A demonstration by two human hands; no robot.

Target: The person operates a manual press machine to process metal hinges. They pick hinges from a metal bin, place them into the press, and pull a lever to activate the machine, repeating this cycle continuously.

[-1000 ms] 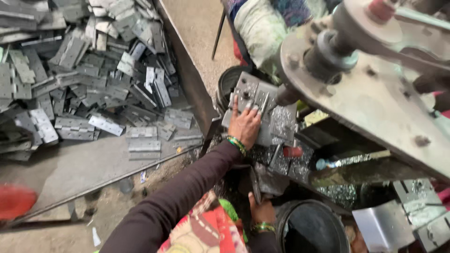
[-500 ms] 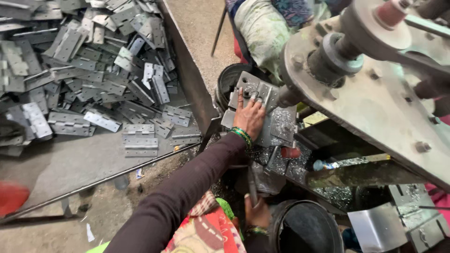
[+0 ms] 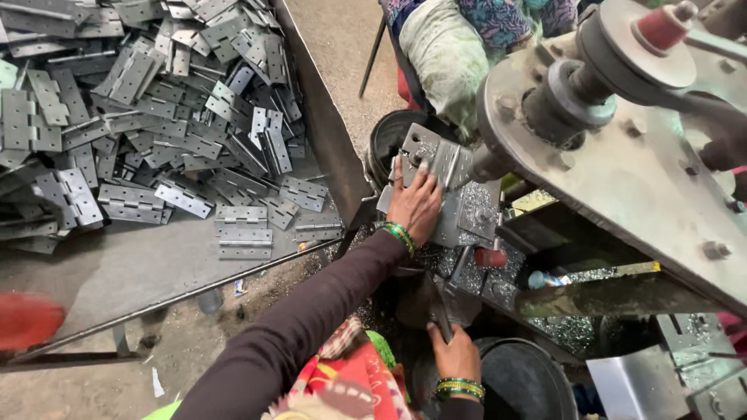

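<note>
My left hand (image 3: 415,204) lies flat on a grey metal hinge plate (image 3: 436,159) that rests on the bed of a metal press machine (image 3: 622,155); the fingers are spread over the plate. Green bangles circle that wrist. Lower down, my right hand (image 3: 455,356) is closed around a dark metal lever handle (image 3: 440,311) that rises toward the machine. More bangles sit on that wrist. Metal shavings (image 3: 459,264) glitter around the bed.
A large heap of grey hinges (image 3: 156,117) fills a sloped metal tray (image 3: 117,272) at the left. A dark round bucket (image 3: 521,381) stands at the bottom right, another (image 3: 389,140) behind the plate. A seated person in patterned cloth (image 3: 459,47) is across.
My left hand has stayed on the hinge plate and pushed it slightly further onto the bed. My right hand on the lever has come into clearer view. The camera shifted a little.
</note>
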